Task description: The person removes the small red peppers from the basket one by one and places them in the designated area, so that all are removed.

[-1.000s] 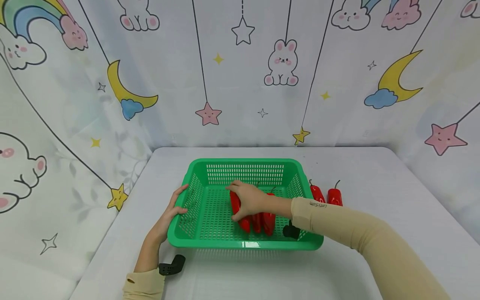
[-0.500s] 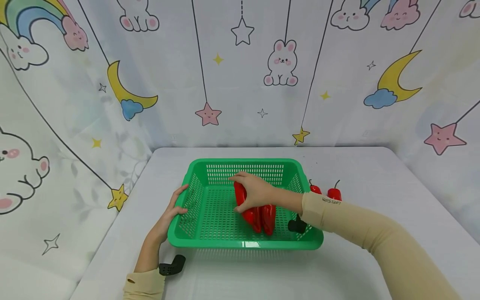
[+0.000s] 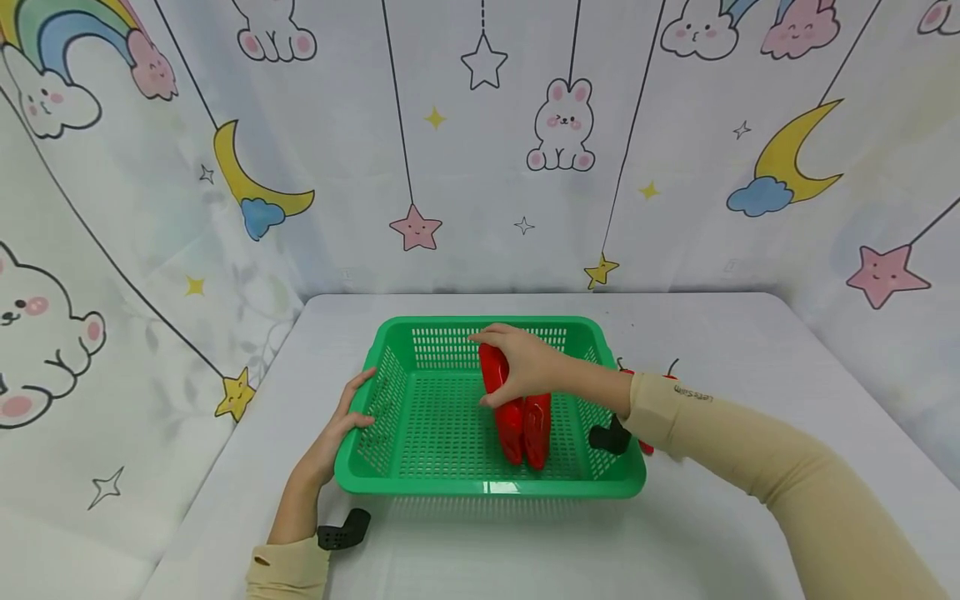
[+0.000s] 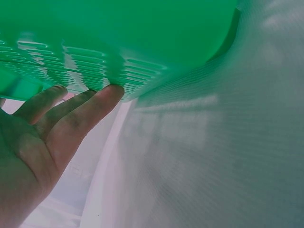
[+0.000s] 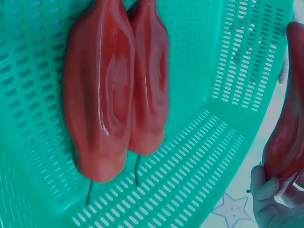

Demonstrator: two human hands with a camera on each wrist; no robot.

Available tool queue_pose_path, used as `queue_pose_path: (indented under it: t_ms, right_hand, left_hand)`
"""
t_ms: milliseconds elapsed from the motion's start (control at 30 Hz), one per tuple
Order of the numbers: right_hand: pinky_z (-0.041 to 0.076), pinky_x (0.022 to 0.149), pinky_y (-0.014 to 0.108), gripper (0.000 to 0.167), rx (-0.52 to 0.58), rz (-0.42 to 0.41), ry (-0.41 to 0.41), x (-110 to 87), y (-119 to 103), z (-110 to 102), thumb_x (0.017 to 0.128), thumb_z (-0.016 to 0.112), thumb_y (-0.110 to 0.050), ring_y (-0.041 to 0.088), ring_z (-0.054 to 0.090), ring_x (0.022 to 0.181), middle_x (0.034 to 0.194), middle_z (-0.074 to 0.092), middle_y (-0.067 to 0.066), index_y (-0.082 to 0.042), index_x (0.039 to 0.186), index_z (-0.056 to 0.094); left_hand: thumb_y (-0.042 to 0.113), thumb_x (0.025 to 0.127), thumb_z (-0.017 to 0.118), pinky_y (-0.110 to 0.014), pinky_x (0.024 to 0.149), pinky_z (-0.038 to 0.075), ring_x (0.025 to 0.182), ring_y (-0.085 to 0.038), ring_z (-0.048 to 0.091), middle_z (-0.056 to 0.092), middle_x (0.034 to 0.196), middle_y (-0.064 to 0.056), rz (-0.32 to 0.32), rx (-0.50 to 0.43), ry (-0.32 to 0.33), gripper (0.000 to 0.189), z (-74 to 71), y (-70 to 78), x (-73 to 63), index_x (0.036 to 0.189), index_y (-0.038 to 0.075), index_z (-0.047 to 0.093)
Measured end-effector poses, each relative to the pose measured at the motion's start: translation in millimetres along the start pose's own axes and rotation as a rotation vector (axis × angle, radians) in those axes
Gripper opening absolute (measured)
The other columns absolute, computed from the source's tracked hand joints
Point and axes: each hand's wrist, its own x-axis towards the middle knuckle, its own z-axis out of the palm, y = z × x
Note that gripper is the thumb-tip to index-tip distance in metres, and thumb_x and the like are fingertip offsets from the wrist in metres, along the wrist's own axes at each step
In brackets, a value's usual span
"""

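A long, glossy red pepper (image 3: 492, 367) is held by my right hand (image 3: 528, 362) above the basket; the right wrist view has this pepper (image 5: 290, 123) at its right edge, fingers (image 5: 263, 190) around its stem end. Beneath, two more red peppers (image 5: 102, 95) lie side by side on the floor of the green basket (image 3: 491, 489), thin stems pointing to the far side. My left hand (image 3: 335, 433) grips the basket's left rim, thumb over it. In the left wrist view, fingers (image 4: 78, 114) of that hand rest against the slotted outer wall.
To the right of the basket, more red peppers lie on the white table (image 3: 720, 350), mostly hidden by the right sleeve (image 3: 750, 454); their stems show. Black wrist devices sit at the left cuff (image 3: 288, 567) and right cuff. A patterned curtain (image 3: 675, 133) hangs behind the table.
My right hand has lifted the pepper off the basket floor, up and to the right, away from the other two. The left hand and basket stay put.
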Motion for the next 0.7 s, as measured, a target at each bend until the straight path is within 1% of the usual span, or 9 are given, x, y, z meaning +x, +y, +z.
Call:
queue_pose_path:
  t_ms: [333, 533, 633, 700]
  right_hand:
    - [0.049, 0.075, 0.031, 0.084, 0.049, -0.007, 0.041, -8.8, 3.9, -11.3, 0.067, 0.076, -0.035, 0.026, 0.041, 0.116, 0.138, 0.038, 0.011, -0.008, 0.138, 0.04]
    - [0.048, 0.076, 0.033, 0.083, 0.047, 0.015, 0.063, -16.0, 7.9, -17.5, 0.067, 0.076, -0.034, 0.025, 0.043, 0.115, 0.138, 0.037, 0.012, -0.009, 0.137, 0.041]
    - [0.047, 0.079, 0.034, 0.083, 0.045, 0.021, 0.073, -20.0, 8.9, -21.1, 0.066, 0.077, -0.033, 0.025, 0.042, 0.117, 0.138, 0.038, 0.012, -0.009, 0.137, 0.041]
    - [0.047, 0.08, 0.036, 0.083, 0.046, 0.021, 0.079, -23.0, 9.1, -23.6, 0.067, 0.077, -0.032, 0.027, 0.04, 0.119, 0.138, 0.037, 0.013, -0.008, 0.137, 0.04]
  left_hand:
    - [0.014, 0.084, 0.037, -0.043, 0.089, 0.032, 0.128, -0.037, 0.018, 0.001, 0.15, -0.013, 0.0, 0.002, -0.003, 0.07, -0.3, 0.2, -0.2, 0.147, 0.024, 0.009]
    - [0.013, 0.084, 0.037, -0.043, 0.091, 0.03, 0.13, -0.036, 0.016, 0.0, 0.15, -0.012, 0.006, 0.001, -0.004, 0.07, 0.0, 1.4, -0.1, 0.147, 0.025, 0.009]
    - [0.013, 0.083, 0.037, -0.044, 0.091, 0.031, 0.13, -0.036, 0.015, 0.0, 0.15, -0.012, 0.009, 0.001, -0.004, 0.07, 0.3, 1.3, -0.2, 0.147, 0.024, 0.009]
    - [0.012, 0.084, 0.036, -0.044, 0.091, 0.031, 0.13, -0.036, 0.015, -0.001, 0.15, -0.012, 0.012, -0.001, -0.006, 0.07, 0.4, 1.4, -0.3, 0.147, 0.024, 0.008]
